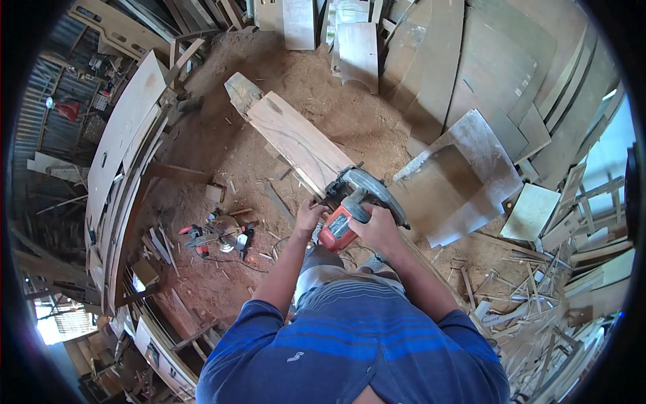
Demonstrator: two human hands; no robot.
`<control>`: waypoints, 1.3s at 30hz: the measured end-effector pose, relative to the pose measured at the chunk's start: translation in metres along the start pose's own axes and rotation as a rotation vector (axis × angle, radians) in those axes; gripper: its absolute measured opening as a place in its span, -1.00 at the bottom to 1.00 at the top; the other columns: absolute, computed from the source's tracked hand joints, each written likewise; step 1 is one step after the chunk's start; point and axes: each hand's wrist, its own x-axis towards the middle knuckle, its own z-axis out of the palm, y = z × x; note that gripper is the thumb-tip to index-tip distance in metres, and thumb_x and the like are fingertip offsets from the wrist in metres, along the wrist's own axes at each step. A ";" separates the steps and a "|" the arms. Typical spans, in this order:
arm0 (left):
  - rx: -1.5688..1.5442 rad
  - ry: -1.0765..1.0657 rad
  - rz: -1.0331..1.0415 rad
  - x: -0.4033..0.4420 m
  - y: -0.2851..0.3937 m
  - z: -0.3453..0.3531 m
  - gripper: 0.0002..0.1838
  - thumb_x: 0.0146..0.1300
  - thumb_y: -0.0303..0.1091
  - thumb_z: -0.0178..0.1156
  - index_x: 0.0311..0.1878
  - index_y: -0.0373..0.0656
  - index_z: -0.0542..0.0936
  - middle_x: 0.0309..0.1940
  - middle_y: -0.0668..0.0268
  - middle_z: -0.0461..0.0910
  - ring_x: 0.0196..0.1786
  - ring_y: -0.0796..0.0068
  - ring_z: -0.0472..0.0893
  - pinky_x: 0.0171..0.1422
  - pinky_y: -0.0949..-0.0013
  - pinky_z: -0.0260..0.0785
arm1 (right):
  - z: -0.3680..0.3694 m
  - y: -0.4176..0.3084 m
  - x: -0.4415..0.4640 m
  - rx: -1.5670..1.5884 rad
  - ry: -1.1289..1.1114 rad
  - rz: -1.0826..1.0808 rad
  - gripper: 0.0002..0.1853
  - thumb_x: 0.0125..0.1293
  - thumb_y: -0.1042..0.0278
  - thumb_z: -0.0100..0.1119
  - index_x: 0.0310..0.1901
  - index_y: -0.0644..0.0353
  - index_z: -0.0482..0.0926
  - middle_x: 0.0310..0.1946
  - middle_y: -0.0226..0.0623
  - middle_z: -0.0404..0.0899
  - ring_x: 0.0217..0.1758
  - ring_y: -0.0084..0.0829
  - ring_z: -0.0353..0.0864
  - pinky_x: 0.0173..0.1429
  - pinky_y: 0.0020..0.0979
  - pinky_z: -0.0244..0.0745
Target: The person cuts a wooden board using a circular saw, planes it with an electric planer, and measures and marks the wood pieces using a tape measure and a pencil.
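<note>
A circular saw (340,227) with a red motor housing and a grey blade guard sits on the near end of a long wooden plank (303,138). My right hand (378,227) is wrapped around its dark rear handle. At the saw's left side, my left hand (311,218) is closed by the edge of its base; the fingertips are partly hidden. Dark curved lines run along the plank's pale face. Beyond its far end lies a rougher, weathered piece of wood (243,92). The blade itself is hidden under the guard.
Another power tool (197,240) with red parts lies on the dusty floor at left, among offcuts. A pale sheet (481,151) lies at right. Large boards (498,74) lean at the back right, and a stack of panels (128,135) stands at left. Scrap strips (531,283) litter the right floor.
</note>
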 end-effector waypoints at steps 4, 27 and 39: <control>-0.090 0.003 -0.011 -0.011 0.018 0.014 -0.73 0.30 -0.41 0.34 0.05 -0.23 0.66 -0.20 0.42 0.65 -0.17 0.61 0.57 -0.02 0.42 0.44 | -0.001 0.006 0.000 -0.028 0.066 -0.029 -0.44 0.21 -0.04 0.48 0.07 0.27 0.81 -0.20 0.24 0.80 -0.04 0.16 0.84 0.15 -0.01 0.72; -0.187 0.103 -0.163 0.026 -0.002 -0.078 -0.60 0.64 -0.19 0.20 0.35 -0.22 0.60 0.13 0.22 0.71 0.19 0.32 0.72 0.27 0.25 0.58 | 0.006 -0.029 0.040 0.074 -0.005 -0.026 -0.40 0.18 -0.08 0.41 0.22 0.03 0.82 -0.17 0.11 0.84 -0.05 0.08 0.86 0.19 -0.01 0.75; 1.186 -0.141 -0.284 -0.072 -0.143 -0.179 -0.25 0.42 0.09 0.40 0.45 -0.32 0.59 0.31 -0.13 0.71 0.35 0.01 0.71 0.46 0.08 0.51 | 0.023 -0.038 0.067 0.113 -0.015 -0.053 -0.52 0.25 -0.04 0.46 -0.01 0.23 0.85 -0.12 0.11 0.84 -0.01 0.09 0.87 0.18 0.00 0.75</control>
